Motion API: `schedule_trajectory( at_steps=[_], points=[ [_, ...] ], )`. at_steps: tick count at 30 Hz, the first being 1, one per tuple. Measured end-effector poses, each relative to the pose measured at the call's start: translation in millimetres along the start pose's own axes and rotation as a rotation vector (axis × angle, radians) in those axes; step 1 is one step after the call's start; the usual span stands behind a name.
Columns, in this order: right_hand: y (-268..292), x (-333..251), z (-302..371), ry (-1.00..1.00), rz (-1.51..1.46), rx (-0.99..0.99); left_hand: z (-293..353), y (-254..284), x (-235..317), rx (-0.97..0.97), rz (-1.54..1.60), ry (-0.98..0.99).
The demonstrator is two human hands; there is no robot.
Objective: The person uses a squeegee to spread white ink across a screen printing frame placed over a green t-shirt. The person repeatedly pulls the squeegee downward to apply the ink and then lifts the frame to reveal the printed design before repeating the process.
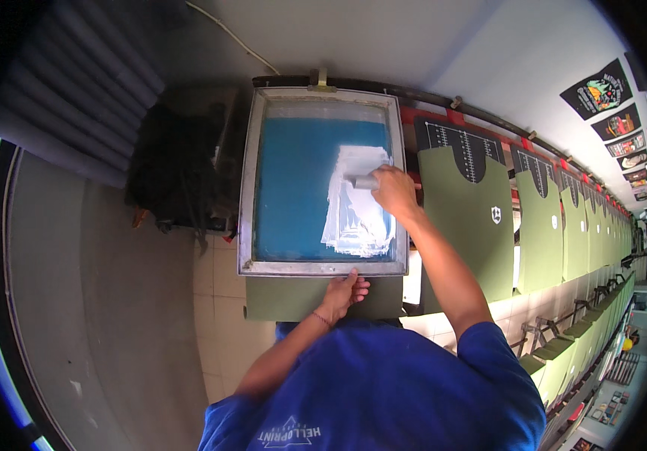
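Note:
A screen printing frame [248, 180] with a metal border and blue mesh lies flat before me. White ink [350, 218] is smeared thickly over the right part of the mesh. My right hand [396, 189] grips a small grey squeegee [361, 182], which sits on the inked area. At the frame's near edge is my left hand [346, 295], its thumb up against the metal rim and its fingers curled below. Under the frame, the near end of a green shirt [286, 299] sticks out.
To the right, a long row of boards bears green shirts [466, 225] with small white prints. A dark rail [421, 98] with clamps runs behind them. Black cloth [169, 161] hangs at the left, near a grey curtain [75, 83]. Printed sheets [600, 95] are on the right wall.

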State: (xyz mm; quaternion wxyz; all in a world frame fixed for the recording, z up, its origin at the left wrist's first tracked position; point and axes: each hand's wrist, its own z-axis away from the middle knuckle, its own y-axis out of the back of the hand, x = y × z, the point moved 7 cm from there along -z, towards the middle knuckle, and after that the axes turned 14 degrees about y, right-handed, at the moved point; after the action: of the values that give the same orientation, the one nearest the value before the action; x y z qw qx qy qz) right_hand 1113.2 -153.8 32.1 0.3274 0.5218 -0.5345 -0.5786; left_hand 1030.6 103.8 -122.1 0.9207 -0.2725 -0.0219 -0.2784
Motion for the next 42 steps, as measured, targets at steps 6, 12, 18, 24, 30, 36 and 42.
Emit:
schedule_trajectory(
  at_steps=[6,12,18,24,30,36,42],
  points=[
    [3,-64,82,-0.033,-0.063,-0.089,3,-4,4,-0.033,-0.035,-0.005],
    [-8,-106,144,-0.027,-0.068,0.106,56,3,34,0.109,-0.893,0.032],
    [-11,-91,119,-0.017,-0.017,0.185,149,-71,126,0.652,-1.342,-1.290],
    [4,-9,18,-0.001,0.056,0.149,70,-114,241,0.499,-1.553,-1.444],
    [23,-41,51,0.048,-0.031,0.149,114,-112,202,0.359,-1.446,-1.443],
    [-4,-104,141,0.001,-0.077,0.181,122,-72,99,0.401,-1.479,-1.277],
    [-7,-48,69,-0.002,0.004,0.118,88,-91,179,0.365,-1.414,-1.331]
  ],
)
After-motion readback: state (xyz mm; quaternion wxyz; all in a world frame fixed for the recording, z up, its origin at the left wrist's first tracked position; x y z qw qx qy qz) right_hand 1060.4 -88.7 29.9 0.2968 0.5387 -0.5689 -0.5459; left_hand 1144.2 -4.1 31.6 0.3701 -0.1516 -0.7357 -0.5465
